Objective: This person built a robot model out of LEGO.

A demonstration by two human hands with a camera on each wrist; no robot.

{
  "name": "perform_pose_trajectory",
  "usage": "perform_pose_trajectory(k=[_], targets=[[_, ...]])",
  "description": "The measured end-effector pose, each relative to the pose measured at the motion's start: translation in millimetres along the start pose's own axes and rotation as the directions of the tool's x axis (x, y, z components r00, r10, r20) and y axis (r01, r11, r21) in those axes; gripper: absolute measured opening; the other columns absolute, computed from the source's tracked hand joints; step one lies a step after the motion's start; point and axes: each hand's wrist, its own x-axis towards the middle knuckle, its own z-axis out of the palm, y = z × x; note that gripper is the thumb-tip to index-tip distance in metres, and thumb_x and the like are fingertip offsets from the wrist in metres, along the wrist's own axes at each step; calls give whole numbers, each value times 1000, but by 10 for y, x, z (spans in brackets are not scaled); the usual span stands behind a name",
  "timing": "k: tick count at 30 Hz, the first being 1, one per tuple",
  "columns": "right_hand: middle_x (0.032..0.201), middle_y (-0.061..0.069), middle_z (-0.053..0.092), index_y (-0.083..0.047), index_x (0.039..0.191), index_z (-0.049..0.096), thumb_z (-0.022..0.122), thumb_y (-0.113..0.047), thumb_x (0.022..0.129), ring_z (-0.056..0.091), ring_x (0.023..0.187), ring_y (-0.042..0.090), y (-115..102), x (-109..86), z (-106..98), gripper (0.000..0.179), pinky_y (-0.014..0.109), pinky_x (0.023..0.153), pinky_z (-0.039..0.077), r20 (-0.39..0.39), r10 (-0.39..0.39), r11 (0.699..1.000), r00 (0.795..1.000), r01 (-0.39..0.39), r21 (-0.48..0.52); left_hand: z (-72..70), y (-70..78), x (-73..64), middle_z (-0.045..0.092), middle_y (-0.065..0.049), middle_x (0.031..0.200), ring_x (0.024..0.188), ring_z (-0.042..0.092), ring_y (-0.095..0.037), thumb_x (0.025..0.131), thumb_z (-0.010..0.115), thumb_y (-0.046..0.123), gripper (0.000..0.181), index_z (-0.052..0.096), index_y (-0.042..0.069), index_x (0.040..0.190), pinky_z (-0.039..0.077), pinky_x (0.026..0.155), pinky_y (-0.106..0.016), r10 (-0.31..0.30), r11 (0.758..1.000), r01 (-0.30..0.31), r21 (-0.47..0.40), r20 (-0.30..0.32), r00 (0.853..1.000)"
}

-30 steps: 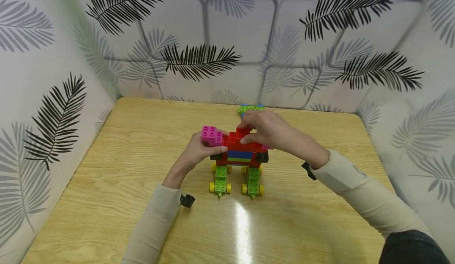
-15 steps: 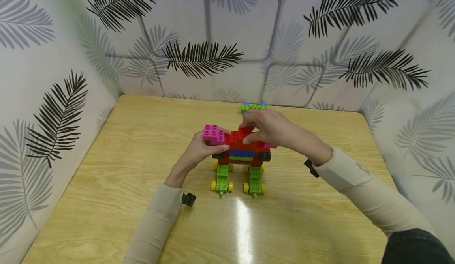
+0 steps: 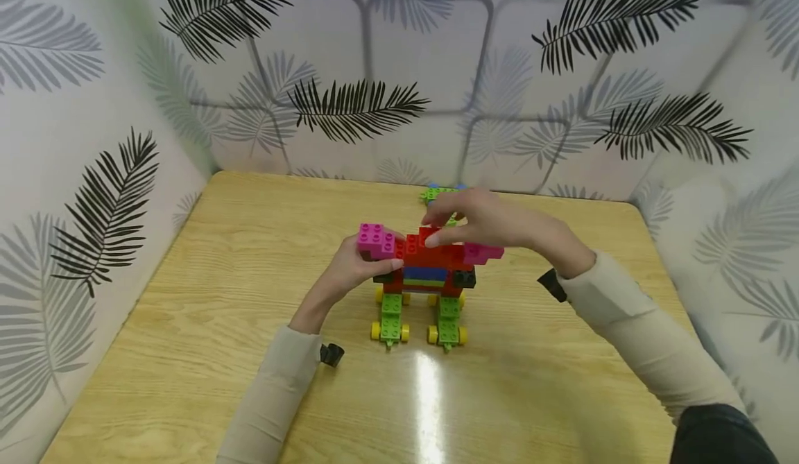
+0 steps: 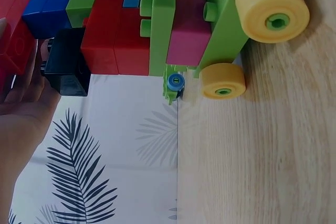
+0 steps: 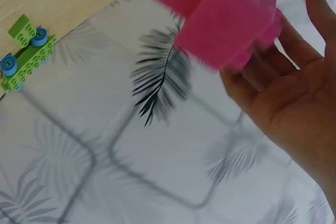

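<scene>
A toy-brick model (image 3: pixel 424 275) stands on the table, with a red top, blue and green layers, pink ends and green legs on yellow wheels. My left hand (image 3: pixel 349 268) grips its left end, thumb along the front and fingers behind. In the left wrist view, the palm (image 4: pixel 21 124) lies beside a black brick (image 4: pixel 67 61). My right hand (image 3: pixel 493 222) is over the top red brick (image 3: pixel 428 235), its fingertips close to it. From the right wrist, the thumb (image 5: pixel 318 9) looks straight and apart from the bricks; the other fingers are partly hidden behind a pink brick (image 5: pixel 231 22).
A small green brick vehicle (image 3: pixel 437 193) with blue wheels stands at the table's back edge, behind my right hand. Leaf-patterned wall covering (image 3: pixel 399 48) encloses the wooden table (image 3: pixel 281 221) at the back and sides.
My right hand has shifted slightly right and its fingers have loosened at the top red brick, so more of the right pink end shows. My left hand keeps its grip on the model.
</scene>
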Motion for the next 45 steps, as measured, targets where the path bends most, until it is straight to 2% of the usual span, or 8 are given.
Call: perform_pose_trajectory(k=[5,11,17,23,30,37,42,45], targets=[[110,7,67,-7,117,67,61,-24,96,63,98,22,544,-27,-71,27,42,89,49,-125,115,993,985,-109,54,21,-25,2,62,-10,117,96,60,-25,87,73,14,39,61,6,123,53,80,-33,8,1000,-8,22,1,1000],[111,18,65,0,120,63,62,-12,95,63,99,34,1313,24,369,28,45,84,52,-160,216,974,963,-201,101,12,-28,-36,62,-10,117,94,59,-26,87,73,13,39,61,7,123,53,79,-33,-2,1000,2,28,-3,1000],[126,23,58,4,129,56,63,-3,92,61,102,36,1679,165,761,38,48,87,50,-156,230,970,961,-214,115,4,-9,-18,62,-10,116,96,59,-25,87,72,12,39,61,6,123,52,80,-33,0,999,0,40,-6,1000],[131,15,57,-4,134,55,65,-9,92,56,108,32,1831,288,998,43,47,91,47,-170,280,958,945,-263,117,7,-9,-3,62,-10,117,100,59,-25,86,73,13,39,62,6,123,52,84,-34,11,1000,-11,28,1,1000],[135,12,55,-7,136,54,65,-10,92,52,119,32,1859,412,1077,45,50,98,42,-171,330,943,928,-319,92,1,-7,-11,62,-11,116,101,60,-25,85,74,14,42,61,4,123,52,85,-35,9,1000,-9,11,-6,1000],[128,14,59,-4,133,57,69,-5,87,58,110,31,1872,448,1155,47,47,91,48,-172,290,955,941,-297,-20,2,-1,-17,62,-11,116,99,59,-24,86,74,13,41,61,4,123,52,82,-32,18,1000,-18,24,-8,1000],[127,14,59,-4,130,58,71,-8,87,56,113,33,1848,416,1180,46,51,92,46,-171,308,947,936,-318,-36,3,-16,-26,61,-11,117,98,59,-24,86,73,10,40,61,4,124,52,82,-32,20,999,-20,31,-8,1000],[122,14,62,-3,126,60,72,-12,87,60,106,30,1820,364,1154,42,50,88,49,-165,339,937,926,-348,-25,3,-18,-26,62,-11,116,97,58,-24,86,73,11,40,61,4,124,52,81,-33,21,999,-21,39,-9,1000]])
